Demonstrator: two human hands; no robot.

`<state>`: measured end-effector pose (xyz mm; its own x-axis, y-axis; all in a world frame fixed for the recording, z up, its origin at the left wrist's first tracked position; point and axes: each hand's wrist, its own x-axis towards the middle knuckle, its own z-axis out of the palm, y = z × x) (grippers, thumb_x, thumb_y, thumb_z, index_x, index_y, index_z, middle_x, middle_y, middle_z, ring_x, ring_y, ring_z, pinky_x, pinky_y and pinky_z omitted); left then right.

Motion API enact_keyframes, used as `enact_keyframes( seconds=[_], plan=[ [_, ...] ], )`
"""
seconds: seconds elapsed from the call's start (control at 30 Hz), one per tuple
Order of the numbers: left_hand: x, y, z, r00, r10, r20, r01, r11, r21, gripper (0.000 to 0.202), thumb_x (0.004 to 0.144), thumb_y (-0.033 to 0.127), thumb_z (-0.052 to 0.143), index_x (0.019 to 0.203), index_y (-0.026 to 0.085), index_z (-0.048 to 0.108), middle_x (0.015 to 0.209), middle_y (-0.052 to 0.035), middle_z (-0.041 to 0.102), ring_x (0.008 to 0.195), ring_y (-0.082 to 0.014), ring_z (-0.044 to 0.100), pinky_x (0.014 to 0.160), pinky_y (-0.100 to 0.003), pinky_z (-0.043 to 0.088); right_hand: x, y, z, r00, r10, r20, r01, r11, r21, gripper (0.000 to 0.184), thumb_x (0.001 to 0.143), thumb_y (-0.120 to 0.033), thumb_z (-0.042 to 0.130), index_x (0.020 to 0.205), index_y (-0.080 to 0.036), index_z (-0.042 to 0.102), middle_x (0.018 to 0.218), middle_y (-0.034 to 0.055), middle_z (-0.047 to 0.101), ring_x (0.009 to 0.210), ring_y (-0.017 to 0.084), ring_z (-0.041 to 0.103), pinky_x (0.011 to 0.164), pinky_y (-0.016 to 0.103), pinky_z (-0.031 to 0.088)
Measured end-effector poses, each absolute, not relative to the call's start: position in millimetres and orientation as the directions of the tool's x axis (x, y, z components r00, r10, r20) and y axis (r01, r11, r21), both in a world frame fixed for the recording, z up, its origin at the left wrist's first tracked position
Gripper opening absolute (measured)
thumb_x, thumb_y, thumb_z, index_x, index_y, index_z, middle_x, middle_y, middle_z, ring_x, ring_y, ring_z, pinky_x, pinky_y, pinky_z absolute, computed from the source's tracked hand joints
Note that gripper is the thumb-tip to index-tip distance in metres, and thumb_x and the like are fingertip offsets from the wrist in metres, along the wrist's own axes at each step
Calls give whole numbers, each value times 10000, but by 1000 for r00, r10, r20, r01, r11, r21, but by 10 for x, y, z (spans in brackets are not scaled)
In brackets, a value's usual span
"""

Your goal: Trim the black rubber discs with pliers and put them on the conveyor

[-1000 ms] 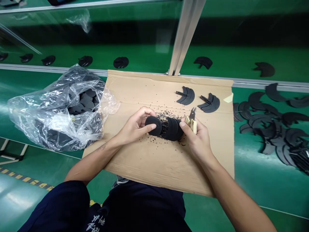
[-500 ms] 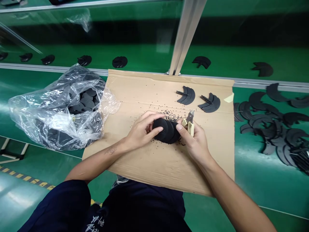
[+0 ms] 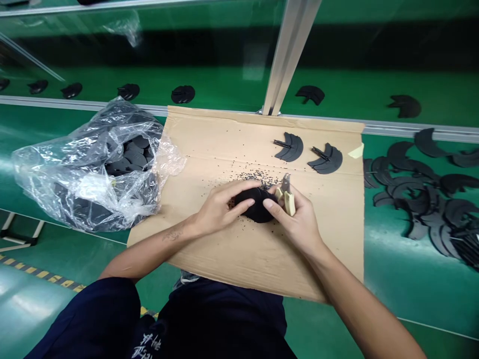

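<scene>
My left hand (image 3: 224,204) is closed on the left side of a rounded black plastic part (image 3: 256,207), thumb on top. On the part's right side, my right hand (image 3: 295,214) presses with thumb and fingertips. That same hand also keeps a pair of cutting pliers (image 3: 287,197) with cream handles against its palm, jaws pointing up and away. The fingers cover much of the part's edges. Underneath lies a cardboard sheet (image 3: 224,254), strewn with small black scraps (image 3: 258,175) just beyond my hands.
Two curved black pieces with stems, one here (image 3: 289,147), lie at the cardboard's far right. A clear plastic bag (image 3: 90,164) of black parts sits left. A pile of black curved pieces (image 3: 411,194) covers the green bench on the right. A metal post (image 3: 292,55) rises behind.
My right hand has moved left and inward with the pliers, closer to my left hand. The black part now looks more compact, its pieces overlapping more.
</scene>
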<state>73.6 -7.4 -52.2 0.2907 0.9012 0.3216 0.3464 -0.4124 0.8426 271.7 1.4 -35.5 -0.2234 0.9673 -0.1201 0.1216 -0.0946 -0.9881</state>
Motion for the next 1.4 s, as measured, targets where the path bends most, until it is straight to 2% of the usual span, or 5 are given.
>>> enact_keyframes(
  seconds=[0.1, 0.37, 0.7, 0.97, 1.4],
  plan=[
    [762, -103, -504, 288, 876, 387, 374, -475, 796, 341, 942, 257, 637, 1279, 215, 610, 1188, -87, 726, 1041, -179, 709, 933, -330, 588, 2708, 5, -382, -238, 969, -66, 170, -26, -985, 371, 782, -553, 758, 853, -219, 611, 766, -14, 589, 694, 146, 530, 661, 278, 469],
    [771, -101, -486, 205, 942, 267, 214, -309, 927, 249, 911, 396, 693, 1019, 171, 690, 946, -66, 770, 855, -145, 736, 738, -240, 599, 2721, -61, -367, -217, 957, 193, 190, 235, -953, 136, 872, -364, 712, 896, -246, 648, 899, 25, 705, 833, 191, 661, 780, 334, 533],
    [665, -67, -542, 384, 711, 589, 508, -695, 509, 183, 934, 241, 667, 1089, 147, 686, 952, -79, 765, 871, -161, 729, 778, -307, 624, 2784, -10, -427, -431, 733, 527, 394, 678, -621, 158, 882, -127, 644, 1014, -208, 676, 956, 91, 736, 857, 207, 697, 731, 356, 568],
    [663, -33, -478, 307, 728, 613, 338, -686, 645, 284, 872, 274, 754, 1120, 143, 705, 956, -84, 767, 882, -146, 722, 792, -282, 591, 2800, -8, -460, -453, 678, 579, 306, 728, -614, 199, 871, -65, 625, 1011, -206, 639, 934, 91, 702, 804, 184, 679, 684, 323, 571],
    [626, -88, -453, 320, 704, 634, 308, -710, 633, 207, 916, 237, 696, 1099, 141, 710, 922, -80, 773, 845, -142, 712, 770, -284, 570, 2780, -31, -422, -454, 705, 545, 266, 691, -672, 223, 869, -54, 635, 1037, -199, 657, 944, 92, 716, 828, 177, 702, 695, 312, 585]
  ],
)
